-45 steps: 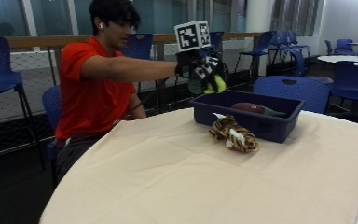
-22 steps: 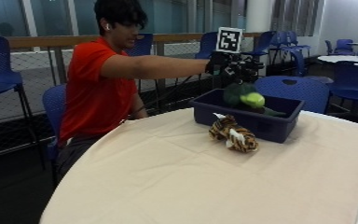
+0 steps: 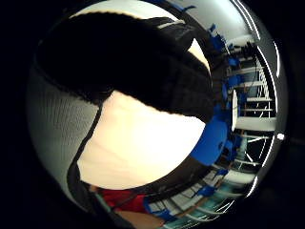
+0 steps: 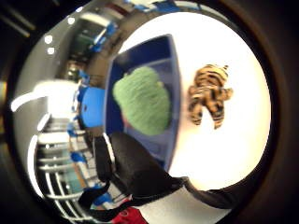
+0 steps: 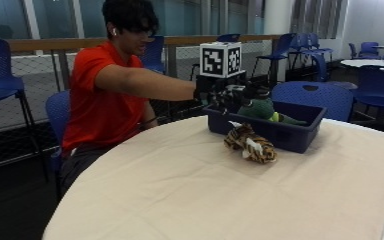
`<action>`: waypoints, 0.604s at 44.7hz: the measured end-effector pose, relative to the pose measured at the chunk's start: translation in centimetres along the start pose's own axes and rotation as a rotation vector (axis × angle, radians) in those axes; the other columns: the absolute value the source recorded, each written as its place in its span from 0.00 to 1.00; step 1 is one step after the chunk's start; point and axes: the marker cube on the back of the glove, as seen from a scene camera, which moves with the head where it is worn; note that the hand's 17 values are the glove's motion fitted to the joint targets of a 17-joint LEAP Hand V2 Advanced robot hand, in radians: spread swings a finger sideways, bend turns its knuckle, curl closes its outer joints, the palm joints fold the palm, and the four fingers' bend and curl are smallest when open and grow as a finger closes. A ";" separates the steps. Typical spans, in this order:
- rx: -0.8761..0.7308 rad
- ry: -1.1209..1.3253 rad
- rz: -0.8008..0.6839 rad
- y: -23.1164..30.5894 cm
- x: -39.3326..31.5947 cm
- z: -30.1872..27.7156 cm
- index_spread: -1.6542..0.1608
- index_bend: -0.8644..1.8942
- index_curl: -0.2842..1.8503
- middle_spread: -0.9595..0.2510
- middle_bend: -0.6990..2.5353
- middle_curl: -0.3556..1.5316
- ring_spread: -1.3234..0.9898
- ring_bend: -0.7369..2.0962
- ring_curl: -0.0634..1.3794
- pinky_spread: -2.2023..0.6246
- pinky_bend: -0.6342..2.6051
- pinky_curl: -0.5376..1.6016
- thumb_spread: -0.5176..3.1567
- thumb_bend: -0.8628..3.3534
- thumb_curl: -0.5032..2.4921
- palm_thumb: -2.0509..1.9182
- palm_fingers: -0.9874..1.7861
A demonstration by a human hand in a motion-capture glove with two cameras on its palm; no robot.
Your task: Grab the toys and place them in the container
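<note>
A green plush toy (image 5: 262, 108) sits upright in the dark blue container (image 5: 292, 136) at the far side of the round table. My gloved right hand (image 5: 224, 94) hovers at the container's end nearest the person, just beside the toy, holding nothing. In the thumb side palm view the green toy (image 4: 142, 105) lies inside the container (image 4: 140, 56), apart from the palm. A striped tiger toy (image 5: 250, 144) lies on the tablecloth against the container's front wall, and the thumb side palm view shows the tiger toy (image 4: 208, 95) there too.
A cream tablecloth (image 5: 179, 190) covers the table, with wide bare room in front of the tiger. Blue chairs (image 5: 312, 95) stand behind the container and around the room. The person's other arm is down at the table edge.
The hand carried the green toy over the container, let it go inside, and has drawn back a little toward the person. The tiger has not moved.
</note>
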 end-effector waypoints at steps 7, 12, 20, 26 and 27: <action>-0.071 0.061 0.106 -1.2 4.7 3.0 0.73 0.36 0.22 0.74 0.25 0.30 0.61 0.33 0.18 0.82 0.60 0.43 0.38 0.17 0.26 0.47 0.27; -0.118 0.080 0.119 -2.0 5.2 5.1 0.72 0.35 0.22 0.74 0.25 0.29 0.61 0.33 0.19 0.82 0.59 0.42 0.40 0.18 0.25 0.48 0.27; -0.124 0.034 0.045 -3.1 2.8 7.2 0.72 0.35 0.22 0.74 0.25 0.29 0.61 0.33 0.21 0.82 0.58 0.42 0.41 0.18 0.24 0.49 0.27; -0.155 0.007 -0.019 -3.7 0.5 8.3 0.72 0.36 0.22 0.74 0.25 0.29 0.60 0.33 0.21 0.82 0.57 0.41 0.42 0.19 0.24 0.49 0.28; -0.166 0.007 -0.027 -3.8 0.2 8.5 0.72 0.36 0.22 0.74 0.25 0.29 0.60 0.33 0.21 0.82 0.57 0.41 0.42 0.19 0.24 0.50 0.29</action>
